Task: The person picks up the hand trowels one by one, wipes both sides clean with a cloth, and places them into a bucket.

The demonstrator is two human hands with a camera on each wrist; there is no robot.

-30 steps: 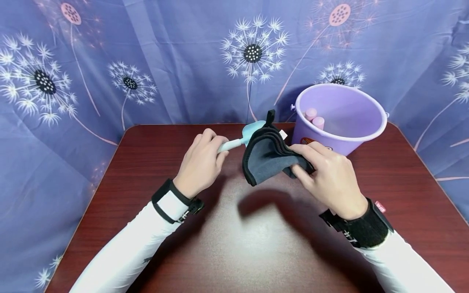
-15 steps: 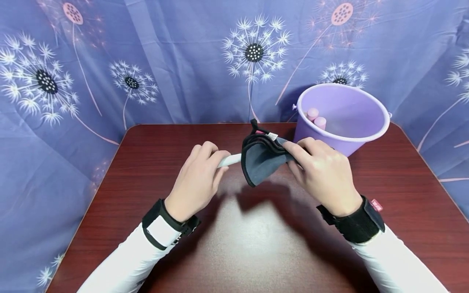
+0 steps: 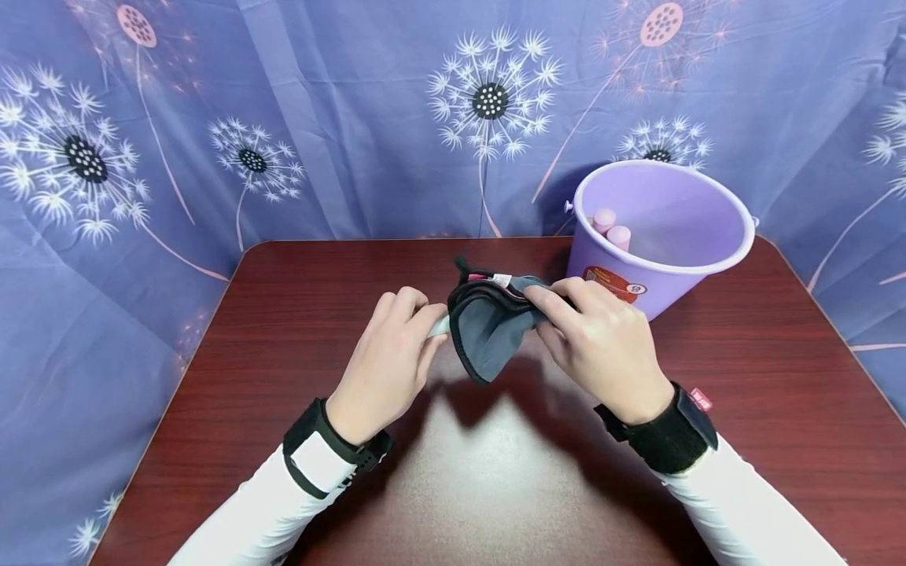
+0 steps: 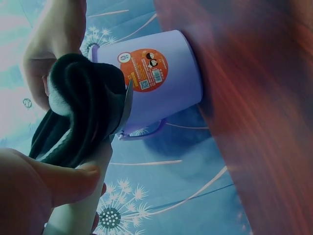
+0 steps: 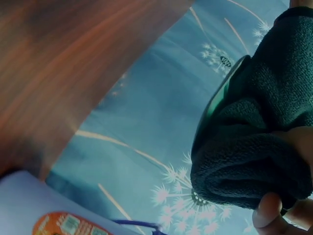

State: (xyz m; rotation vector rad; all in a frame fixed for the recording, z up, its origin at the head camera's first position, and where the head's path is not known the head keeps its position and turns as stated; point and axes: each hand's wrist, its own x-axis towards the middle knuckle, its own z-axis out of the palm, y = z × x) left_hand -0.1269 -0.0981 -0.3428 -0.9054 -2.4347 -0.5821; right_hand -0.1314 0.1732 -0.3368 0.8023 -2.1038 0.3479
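Note:
My left hand (image 3: 382,362) grips the pale handle (image 3: 439,325) of a small light-blue garden trowel above the table. A folded dark grey cloth (image 3: 490,334) with black edging and a small white tag covers the trowel's blade, which is hidden in the head view. Only a thin side of the blade (image 4: 127,105) shows beside the cloth in the left wrist view; in the right wrist view a strip of blade (image 5: 215,105) runs along the cloth's edge. My right hand (image 3: 605,350) pinches the cloth's right end between thumb and fingers.
A purple bucket (image 3: 665,284) with an orange label stands at the back right, close behind my right hand. Two pink round-topped pieces (image 3: 618,237) show inside it. The dark red wooden table (image 3: 297,299) ends at a blue dandelion-print curtain (image 3: 354,141).
The cloth has slid left and down along the trowel, from beside the visible blade until it covers it near the handle. My right hand has moved left with it; the left keeps its grip.

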